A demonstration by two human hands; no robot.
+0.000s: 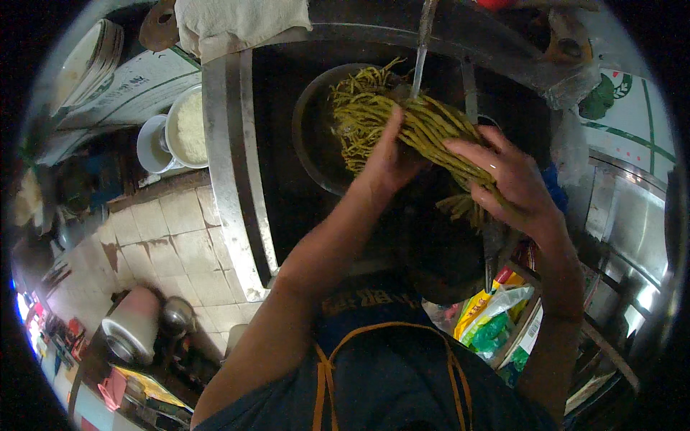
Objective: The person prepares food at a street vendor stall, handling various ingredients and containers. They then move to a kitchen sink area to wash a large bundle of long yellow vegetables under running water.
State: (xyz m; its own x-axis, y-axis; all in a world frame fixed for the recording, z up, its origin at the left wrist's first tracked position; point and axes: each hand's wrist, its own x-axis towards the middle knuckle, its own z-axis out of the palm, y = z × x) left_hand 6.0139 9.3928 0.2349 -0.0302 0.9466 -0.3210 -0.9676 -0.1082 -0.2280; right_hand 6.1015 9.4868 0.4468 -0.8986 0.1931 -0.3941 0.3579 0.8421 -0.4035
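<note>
A bundle of long, thin green vegetable stalks (436, 126) is held between my two hands over a dark sink (280, 215). My left hand (391, 148) grips the middle of the bundle, its thumb lying across the top. Nearer the right end, my right hand (506, 172) wraps around the stalks. Their thin, curling ends hang to the left above a round basin (307, 161). A stream of water (419, 70) falls onto the bundle from above. Shorter stalk ends droop below my right hand. Shadow hides much of the sink's inside.
A pale cloth (237, 24) hangs over the sink's far edge. To the left stands a white bowl (188, 129) of pale grain-like food, beside stacked plates (86, 59). A rice cooker (132, 328) sits lower left. Plastic packages (493, 318) lie at lower right, beside my right forearm.
</note>
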